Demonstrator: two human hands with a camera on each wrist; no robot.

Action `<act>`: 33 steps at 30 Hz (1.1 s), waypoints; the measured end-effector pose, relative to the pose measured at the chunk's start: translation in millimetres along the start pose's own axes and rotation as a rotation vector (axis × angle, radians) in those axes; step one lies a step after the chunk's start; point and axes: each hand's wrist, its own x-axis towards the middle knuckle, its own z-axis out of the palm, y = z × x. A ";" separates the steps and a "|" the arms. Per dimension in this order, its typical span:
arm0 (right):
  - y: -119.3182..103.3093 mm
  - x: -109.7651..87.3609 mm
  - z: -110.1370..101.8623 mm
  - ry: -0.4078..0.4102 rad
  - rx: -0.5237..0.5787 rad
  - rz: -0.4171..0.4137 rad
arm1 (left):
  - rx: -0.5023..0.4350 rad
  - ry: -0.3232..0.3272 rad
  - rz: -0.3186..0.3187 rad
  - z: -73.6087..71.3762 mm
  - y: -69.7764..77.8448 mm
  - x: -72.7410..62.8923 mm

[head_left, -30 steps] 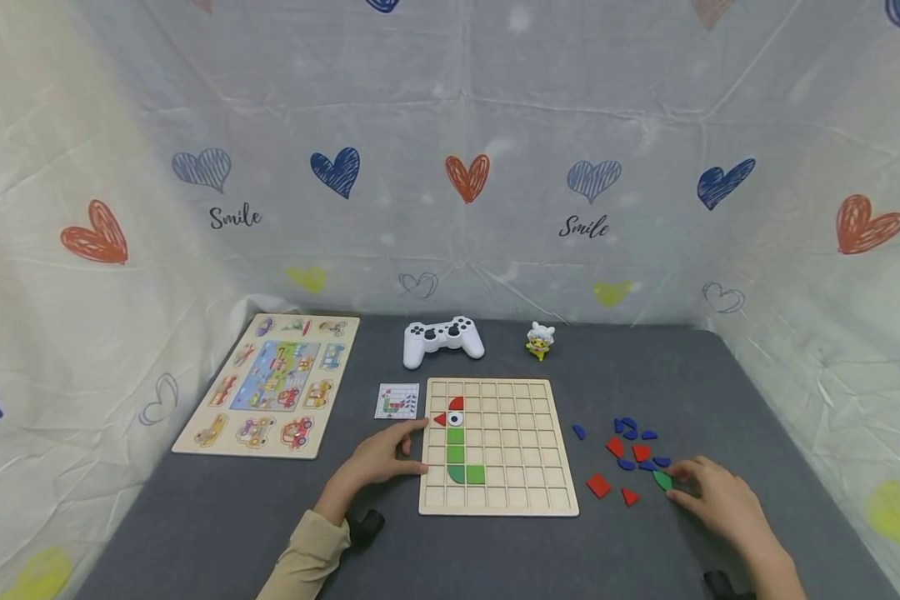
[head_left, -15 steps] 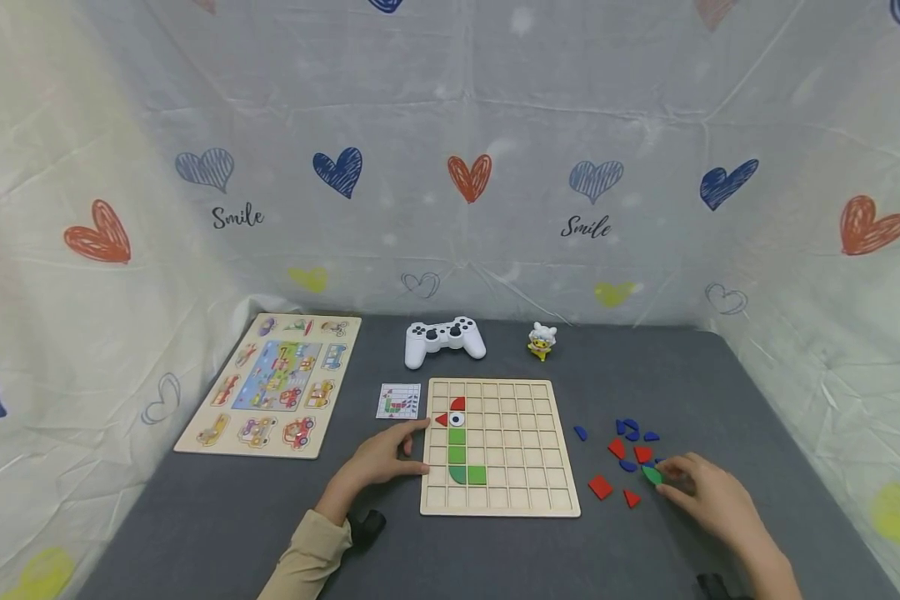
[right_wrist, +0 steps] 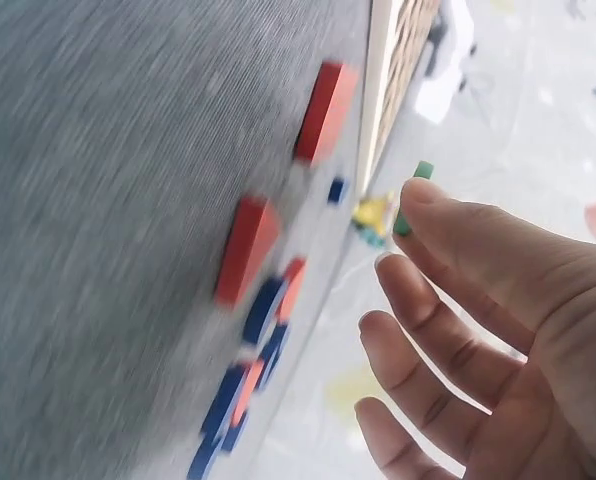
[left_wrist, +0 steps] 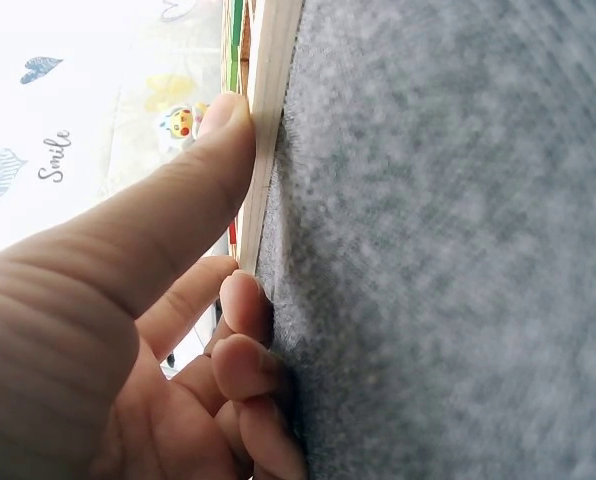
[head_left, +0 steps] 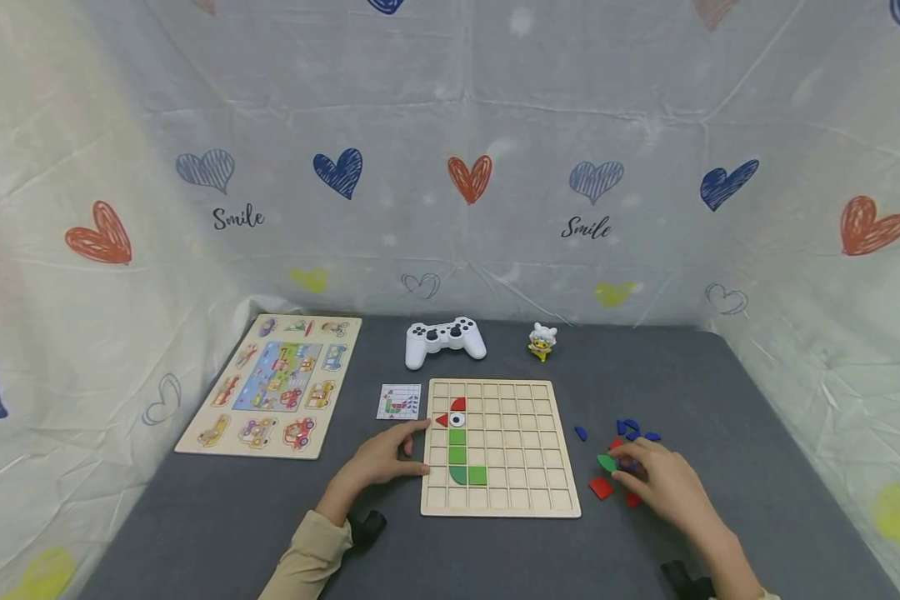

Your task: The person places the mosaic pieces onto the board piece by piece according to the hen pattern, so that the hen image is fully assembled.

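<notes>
While L hand [head_left: 381, 454] at bd [head_left: 521, 457], green pc [head_left: 607, 463] in R hand [head_left: 663, 483].

We see green on the leaf-shaped piece [head_left: 606, 463], red on the square block [head_left: 600, 488], deep blue on the half-round chip [head_left: 581, 433]; a grid patterns the pale wood board [head_left: 517, 448], its eye disc [head_left: 457, 420] white around a dark centre. The tablecloth [head_left: 495, 558] is dark grey, the controller [head_left: 446, 335] white and black, the backdrop [head_left: 525, 125] pale with blue, red and yellow hearts [head_left: 469, 179].
</notes>
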 end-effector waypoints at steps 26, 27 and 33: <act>-73.2 37.5 38.7 -0.087 0.075 -0.291 | 0.000 -0.006 -0.006 -0.3 0.9 0.7; -75.2 38.7 40.3 -0.093 0.076 -0.301 | -0.002 -0.005 -0.004 -0.4 1.2 0.6; -86.1 43.8 49.1 -0.141 0.067 -0.336 | 0.002 -0.005 -0.003 -1.1 2.0 -0.3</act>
